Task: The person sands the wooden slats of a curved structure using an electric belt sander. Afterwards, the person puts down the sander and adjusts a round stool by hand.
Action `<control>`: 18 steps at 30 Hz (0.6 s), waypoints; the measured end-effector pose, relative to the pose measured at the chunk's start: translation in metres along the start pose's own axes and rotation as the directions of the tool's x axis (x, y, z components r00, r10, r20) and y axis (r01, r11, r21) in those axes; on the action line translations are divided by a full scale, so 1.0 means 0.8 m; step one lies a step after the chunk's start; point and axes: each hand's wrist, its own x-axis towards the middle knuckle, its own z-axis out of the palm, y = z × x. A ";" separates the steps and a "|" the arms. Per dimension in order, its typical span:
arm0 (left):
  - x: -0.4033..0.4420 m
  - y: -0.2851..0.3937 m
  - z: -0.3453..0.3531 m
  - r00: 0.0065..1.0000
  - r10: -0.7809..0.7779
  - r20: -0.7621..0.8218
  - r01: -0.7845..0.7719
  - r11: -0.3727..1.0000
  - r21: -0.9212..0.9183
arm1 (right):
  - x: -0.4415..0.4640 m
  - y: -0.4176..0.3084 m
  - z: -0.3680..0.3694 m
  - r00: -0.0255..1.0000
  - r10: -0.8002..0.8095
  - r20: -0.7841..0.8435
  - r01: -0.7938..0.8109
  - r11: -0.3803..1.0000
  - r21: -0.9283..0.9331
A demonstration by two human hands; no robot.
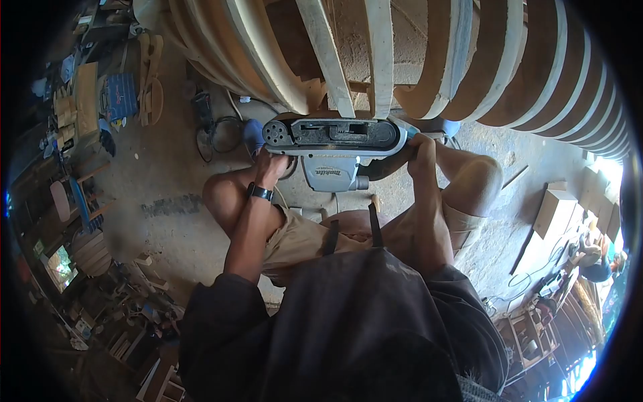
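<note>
A grey Makita belt sander (pixel 328 175) is held sideways in front of my knees, its long belt housing running left to right. My left hand (pixel 271 167) is closed around its left end, partly hidden beneath the housing; a dark watch is on that wrist. At the right end, my right hand (pixel 420 153) grips the sander, with the fingers partly hidden. The sander's far edge meets the lower ends of pale wooden slats (pixel 380 60) in a large curved wooden frame (pixel 492 80). Whether the belt touches the wood, I cannot tell.
Cables and a dark power tool (pixel 201 104) lie on the concrete floor (pixel 174 234) to the left. Boards and a blue panel (pixel 121 96) stand at the far left. A pale wooden block (pixel 554 213) is on the right, near cords and a wooden rack (pixel 529 338).
</note>
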 end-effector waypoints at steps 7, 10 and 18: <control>-0.030 0.068 -0.039 0.983 -0.132 0.126 0.172 0.902 -0.397 | -0.059 -0.030 0.012 0.986 -0.123 0.113 0.123 0.992 0.006; -0.048 0.071 -0.046 0.954 -0.145 0.261 0.294 0.619 -0.729 | -0.107 -0.062 0.019 0.936 -0.218 0.274 0.300 0.905 -0.302; -0.066 0.082 -0.066 0.889 -0.147 0.434 0.455 0.175 -0.873 | -0.138 -0.067 0.024 0.930 -0.318 0.186 0.354 0.911 -0.214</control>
